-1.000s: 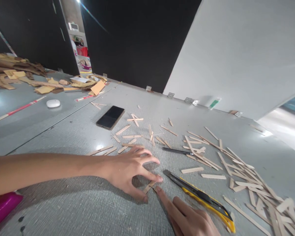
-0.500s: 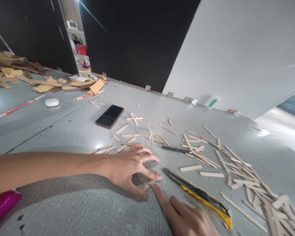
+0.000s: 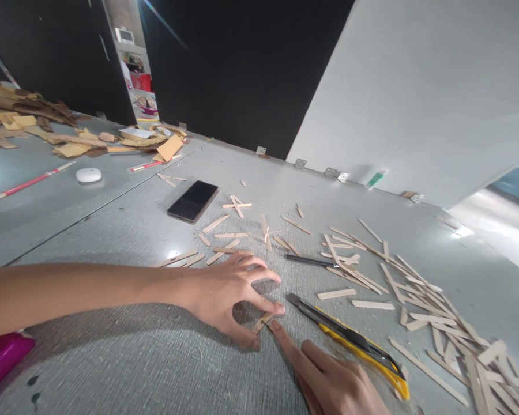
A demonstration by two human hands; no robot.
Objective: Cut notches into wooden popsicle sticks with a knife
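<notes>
My left hand (image 3: 229, 294) reaches in from the left, pinning a short piece of wooden craft stick (image 3: 259, 326) to the grey table with thumb and index finger. Its other fingers are spread. My right hand (image 3: 333, 374) comes from the lower right, index finger stretched to the end of that piece and the other fingers curled. A thin dark tip shows under the index fingertip; what the hand holds is hidden below it. Beside the right hand lies a yellow and black utility knife (image 3: 350, 340), its blade end toward the left hand.
Loose craft sticks (image 3: 432, 311) are heaped on the right, near a slim black tool (image 3: 309, 261). Farther off lie a phone (image 3: 193, 201), small stick stars (image 3: 237, 206), a white earbud case (image 3: 89, 176) and paper scraps (image 3: 134, 141). A magenta object (image 3: 6, 360) sits lower left.
My right hand has shifted and turned slightly at the stick piece, with its index fingertip a little higher. The left hand stays almost in place. The view has tilted a little.
</notes>
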